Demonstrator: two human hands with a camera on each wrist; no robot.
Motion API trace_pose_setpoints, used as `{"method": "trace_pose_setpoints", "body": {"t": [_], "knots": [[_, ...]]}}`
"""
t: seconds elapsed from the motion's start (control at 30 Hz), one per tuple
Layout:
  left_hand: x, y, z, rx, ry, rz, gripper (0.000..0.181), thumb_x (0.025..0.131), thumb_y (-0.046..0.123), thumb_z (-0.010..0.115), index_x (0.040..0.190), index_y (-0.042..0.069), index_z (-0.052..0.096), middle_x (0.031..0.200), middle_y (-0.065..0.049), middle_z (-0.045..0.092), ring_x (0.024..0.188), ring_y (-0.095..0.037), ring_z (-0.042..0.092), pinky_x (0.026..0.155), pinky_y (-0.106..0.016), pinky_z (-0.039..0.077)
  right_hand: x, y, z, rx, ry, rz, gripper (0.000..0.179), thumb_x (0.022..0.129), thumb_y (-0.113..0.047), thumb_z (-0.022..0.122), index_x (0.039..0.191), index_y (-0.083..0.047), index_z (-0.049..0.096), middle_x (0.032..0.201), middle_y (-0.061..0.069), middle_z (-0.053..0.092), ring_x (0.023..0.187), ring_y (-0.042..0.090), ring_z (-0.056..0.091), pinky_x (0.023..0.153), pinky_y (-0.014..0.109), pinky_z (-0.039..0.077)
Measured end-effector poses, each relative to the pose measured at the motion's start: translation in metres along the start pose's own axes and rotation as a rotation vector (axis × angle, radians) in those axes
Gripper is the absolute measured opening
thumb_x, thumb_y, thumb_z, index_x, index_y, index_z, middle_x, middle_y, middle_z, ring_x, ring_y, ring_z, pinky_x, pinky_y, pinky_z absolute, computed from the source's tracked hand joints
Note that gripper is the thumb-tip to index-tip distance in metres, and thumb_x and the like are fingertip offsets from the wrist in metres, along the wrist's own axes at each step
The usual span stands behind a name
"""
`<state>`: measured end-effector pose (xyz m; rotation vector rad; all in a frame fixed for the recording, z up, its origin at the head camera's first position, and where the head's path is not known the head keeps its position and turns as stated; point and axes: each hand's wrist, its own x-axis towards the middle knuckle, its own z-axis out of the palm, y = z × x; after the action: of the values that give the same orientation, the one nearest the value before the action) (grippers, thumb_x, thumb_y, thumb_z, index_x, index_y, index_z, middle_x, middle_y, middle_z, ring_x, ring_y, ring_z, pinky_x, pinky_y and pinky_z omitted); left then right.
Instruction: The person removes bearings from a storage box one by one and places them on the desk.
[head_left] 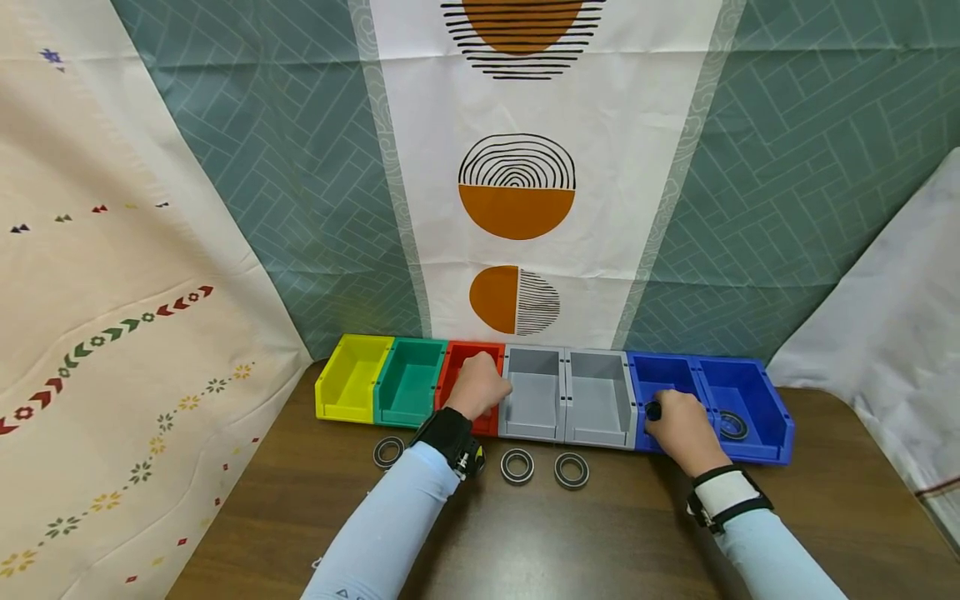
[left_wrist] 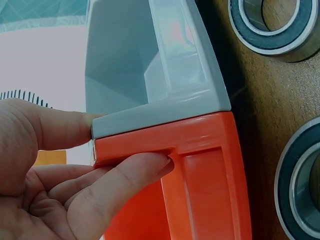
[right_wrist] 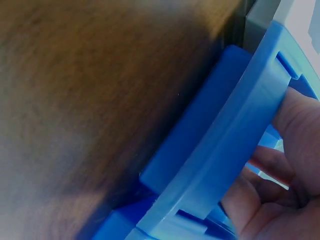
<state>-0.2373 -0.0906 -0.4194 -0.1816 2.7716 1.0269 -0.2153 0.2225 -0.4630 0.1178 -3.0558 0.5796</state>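
My left hand [head_left: 478,387] is over the red bin [left_wrist: 215,175]. In the left wrist view its thumb and index finger straddle the wall where the red bin meets a grey bin [left_wrist: 195,97], pinching it. My right hand [head_left: 681,427] reaches into the left of two blue bins [head_left: 663,372], fingers curled. At its fingertips shows a dark round bearing [head_left: 653,411], partly covered. The right wrist view shows the blue bin wall [right_wrist: 225,145] in front of those fingers, and the bearing is hidden there. Another bearing [head_left: 732,425] lies in the rightmost blue bin.
Several ring bearings lie on the wooden table [head_left: 540,542] before the bins, among them one at left [head_left: 387,452], one in the middle [head_left: 517,467] and one beside it [head_left: 572,471]. Left of the red bin stand green [head_left: 411,379] and yellow [head_left: 354,379] bins. Cloth [head_left: 517,317] hangs behind.
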Motion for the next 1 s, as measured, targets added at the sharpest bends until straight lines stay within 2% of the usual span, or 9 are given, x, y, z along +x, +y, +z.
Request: {"method": "trace_pose_setpoints", "body": {"t": [0.1, 0.17, 0.33, 0.5, 0.8, 1.0], "knots": [[-0.001, 0.001, -0.001, -0.002, 0.009, 0.001, 0.021, 0.083, 0.016, 0.059, 0.064, 0.006, 0.056, 0.049, -0.004, 0.044, 0.049, -0.029, 0.062, 0.042, -0.028, 0.048, 0.0, -0.001, -0.002, -0.002, 0.033, -0.01, 0.036, 0.073, -0.014, 0.075, 0.101, 0.007, 0.064, 0.086, 0.021, 0.066, 0.07, 0.026, 0.057, 0.056, 0.037, 0.046], [-0.001, 0.002, -0.001, -0.004, 0.013, -0.001, 0.021, 0.083, 0.016, 0.06, 0.064, 0.006, 0.056, 0.05, -0.005, 0.044, 0.05, -0.029, 0.063, 0.042, -0.028, 0.048, 0.0, -0.003, -0.005, -0.007, 0.062, -0.015, 0.042, 0.073, -0.015, 0.075, 0.106, 0.009, 0.063, 0.096, 0.025, 0.066, 0.078, 0.031, 0.062, 0.063, 0.044, 0.052], [-0.001, 0.001, 0.0, -0.004, 0.003, -0.009, 0.02, 0.083, 0.015, 0.06, 0.066, 0.006, 0.057, 0.051, -0.005, 0.045, 0.051, -0.029, 0.063, 0.042, -0.027, 0.049, -0.004, -0.005, -0.011, 0.011, 0.158, -0.018, 0.05, 0.073, -0.022, 0.077, 0.108, 0.01, 0.062, 0.104, 0.03, 0.064, 0.093, 0.044, 0.062, 0.077, 0.056, 0.051], [0.0, 0.001, 0.001, 0.003, 0.009, -0.014, 0.019, 0.083, 0.015, 0.06, 0.066, 0.005, 0.057, 0.052, -0.005, 0.047, 0.048, -0.027, 0.062, 0.042, -0.027, 0.049, -0.007, -0.003, -0.016, 0.025, 0.248, -0.033, 0.057, 0.069, -0.028, 0.08, 0.109, 0.009, 0.063, 0.105, 0.031, 0.064, 0.096, 0.048, 0.06, 0.078, 0.059, 0.049], [0.0, 0.001, 0.002, 0.006, 0.007, -0.018, 0.02, 0.083, 0.016, 0.06, 0.067, 0.005, 0.057, 0.052, -0.006, 0.048, 0.048, -0.027, 0.062, 0.042, -0.027, 0.049, -0.012, -0.004, -0.018, 0.035, 0.33, -0.055, 0.056, 0.069, -0.025, 0.079, 0.112, 0.007, 0.062, 0.109, 0.03, 0.062, 0.098, 0.046, 0.06, 0.078, 0.057, 0.05], [0.0, 0.002, 0.001, 0.0, 0.0, -0.025, 0.018, 0.082, 0.017, 0.062, 0.069, 0.005, 0.058, 0.053, -0.006, 0.049, 0.05, -0.027, 0.063, 0.043, -0.027, 0.049, -0.015, -0.011, -0.022, 0.044, 0.416, -0.131, 0.054, 0.066, -0.024, 0.08, 0.107, 0.007, 0.064, 0.105, 0.029, 0.064, 0.092, 0.042, 0.063, 0.071, 0.053, 0.054]]}}
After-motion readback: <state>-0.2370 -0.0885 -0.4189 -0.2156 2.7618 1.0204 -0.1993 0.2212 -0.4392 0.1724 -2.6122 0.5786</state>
